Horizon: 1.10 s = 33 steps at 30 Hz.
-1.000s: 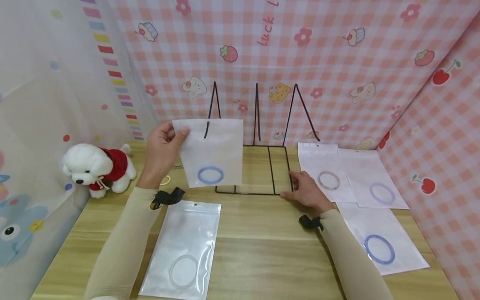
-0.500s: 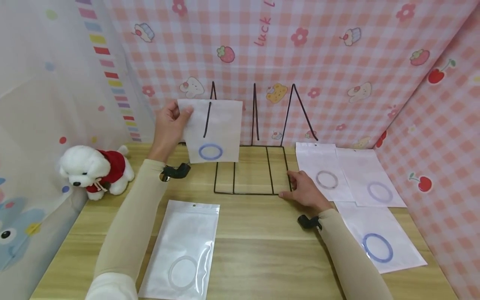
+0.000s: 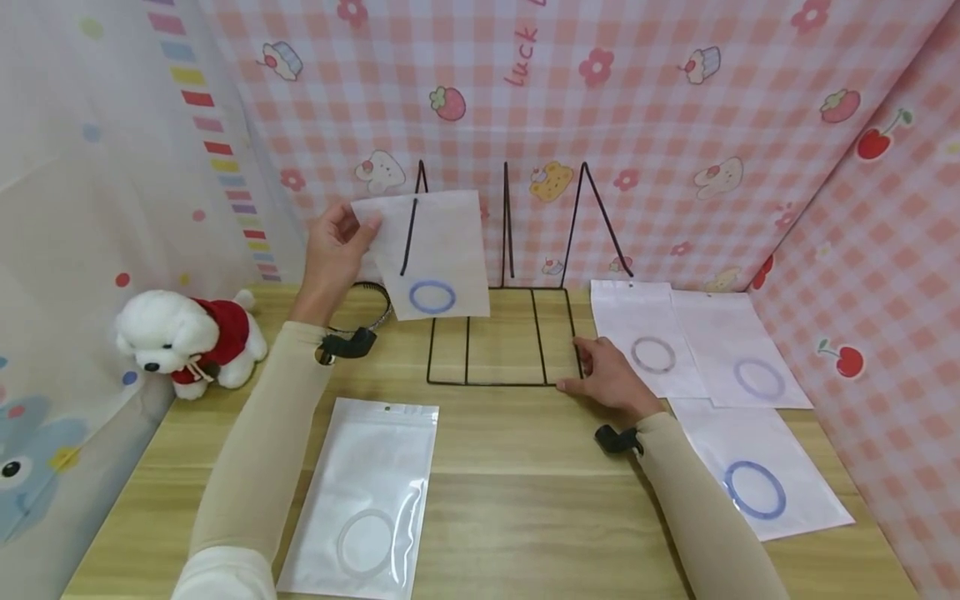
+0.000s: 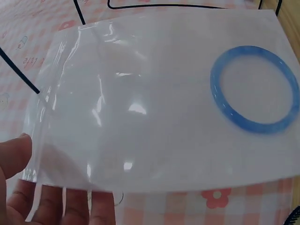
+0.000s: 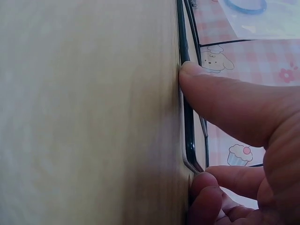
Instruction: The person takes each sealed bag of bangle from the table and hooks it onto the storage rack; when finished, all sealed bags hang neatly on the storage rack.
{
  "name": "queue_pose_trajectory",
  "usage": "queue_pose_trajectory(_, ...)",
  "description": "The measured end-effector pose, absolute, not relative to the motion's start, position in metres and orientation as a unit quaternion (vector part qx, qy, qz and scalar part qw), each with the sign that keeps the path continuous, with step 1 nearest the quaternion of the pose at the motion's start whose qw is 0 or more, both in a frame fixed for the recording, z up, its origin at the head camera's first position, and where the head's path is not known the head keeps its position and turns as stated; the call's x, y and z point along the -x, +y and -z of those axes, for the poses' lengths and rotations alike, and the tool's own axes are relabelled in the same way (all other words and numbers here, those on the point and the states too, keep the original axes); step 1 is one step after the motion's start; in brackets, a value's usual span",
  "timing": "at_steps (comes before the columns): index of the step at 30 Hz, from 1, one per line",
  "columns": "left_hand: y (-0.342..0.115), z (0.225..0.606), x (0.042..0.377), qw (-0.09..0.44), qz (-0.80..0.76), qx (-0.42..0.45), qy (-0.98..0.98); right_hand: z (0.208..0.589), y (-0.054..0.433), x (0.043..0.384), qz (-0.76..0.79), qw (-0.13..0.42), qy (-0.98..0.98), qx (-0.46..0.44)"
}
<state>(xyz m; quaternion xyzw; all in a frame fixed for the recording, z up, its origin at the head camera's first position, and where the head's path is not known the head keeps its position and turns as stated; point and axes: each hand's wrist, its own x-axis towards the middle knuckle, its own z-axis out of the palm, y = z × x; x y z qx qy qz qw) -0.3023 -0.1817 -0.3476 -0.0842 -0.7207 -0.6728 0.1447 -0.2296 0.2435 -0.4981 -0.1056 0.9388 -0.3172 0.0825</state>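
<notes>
A clear-fronted white zip bag (image 3: 450, 242) hangs on the left hook of a black wire display rack (image 3: 501, 384), the hook passing through near its top edge. My left hand (image 3: 335, 254) pinches the bag's upper left corner, thumb in front and fingers behind. Inside the bag's lower part lies a blue bangle (image 4: 216, 89). The rack's middle and right hooks bear nothing. Down at the base, my right hand (image 3: 611, 379) grips the rack's front right corner between thumb and fingers; in the right wrist view the thumb (image 5: 225, 98) presses on the black wire.
Another bag (image 3: 375, 475) with a pale bangle lies on the table at front left. Three bags, among them one with a blue bangle (image 3: 731, 492), lie at the right. A plush dog (image 3: 232, 333) sits at left, and a dark hoop (image 3: 387, 308) lies behind my left wrist.
My left hand has raised the bag along the left hook, further up and back. Lately the bag's lower end swung slightly right. My right hand has stayed on the rack's corner.
</notes>
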Motion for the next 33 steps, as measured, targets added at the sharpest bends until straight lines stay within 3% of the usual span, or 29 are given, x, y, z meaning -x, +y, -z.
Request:
queue_pose_trajectory(8, -0.201, 0.367, 0.280, 0.162, 0.693, 0.083, -0.698, 0.497, 0.244, 0.231, 0.310, 0.080, 0.940, 0.113)
queue_pose_trajectory(13, -0.212, 0.379, 0.262, 0.146, 0.706, 0.098, -0.686, 0.497, 0.244, 0.231, 0.311, 0.081, 0.940, 0.113)
queue_pose_trajectory(19, -0.222, 0.398, 0.233, 0.115, 0.667, 0.110, -0.728, 0.497, 0.244, 0.229, 0.313, 0.081, 0.940, 0.113)
queue_pose_trajectory(33, -0.248, 0.463, 0.174, -0.014, 0.467, 0.066, -0.882, 0.495, 0.240, 0.228, 0.315, 0.079, 0.939, 0.115)
